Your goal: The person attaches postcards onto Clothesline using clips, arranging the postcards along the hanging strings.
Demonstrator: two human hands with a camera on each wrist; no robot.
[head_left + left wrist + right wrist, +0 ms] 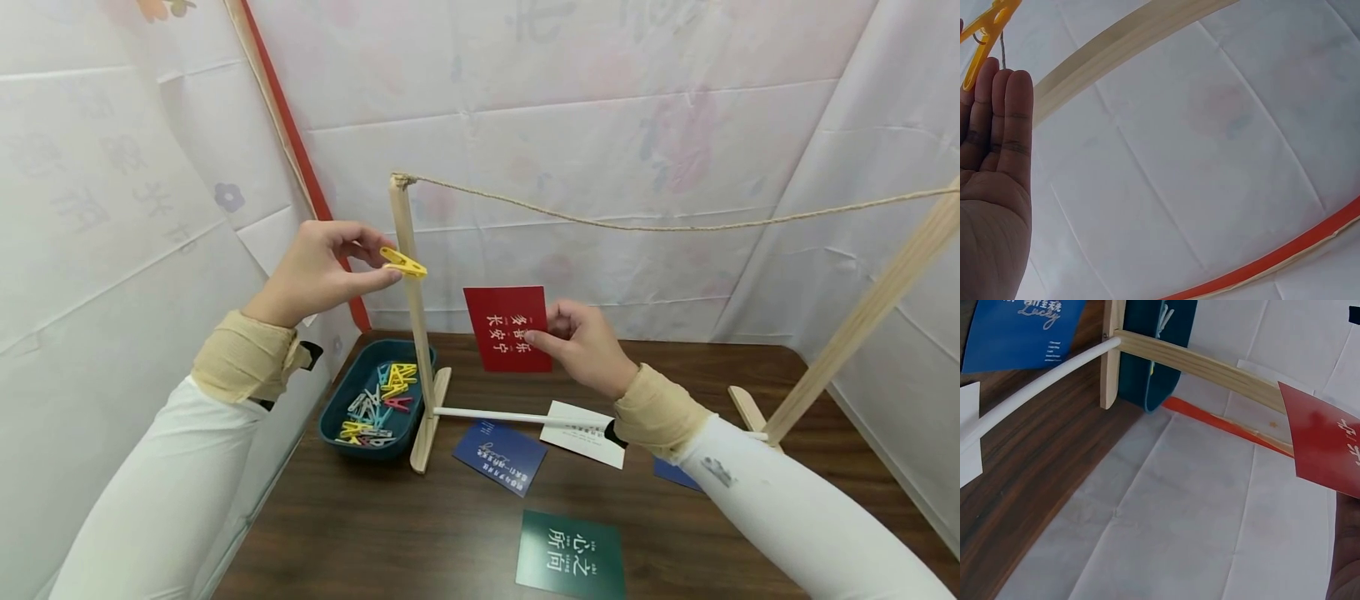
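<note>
My left hand (333, 265) pinches a yellow clothespin (405, 263) between thumb and fingers, beside the left wooden post (411, 225) and below its top. The same clothespin (988, 28) shows at the upper left of the left wrist view. In my right hand (588, 343) is a red card (510, 329) with white characters, pinched at its right edge. That card (1322, 440) also appears at the right of the right wrist view. A thin rope (600, 222) runs from the left post to the right one, sagging above the card.
A dark teal basket (327, 429) of colourful clothespins stands left of the post's foot. Blue (501, 457), white (581, 433) and green (570, 554) cards lie on the wooden table (360, 533). A white rod (491, 415) joins the stand's feet low down.
</note>
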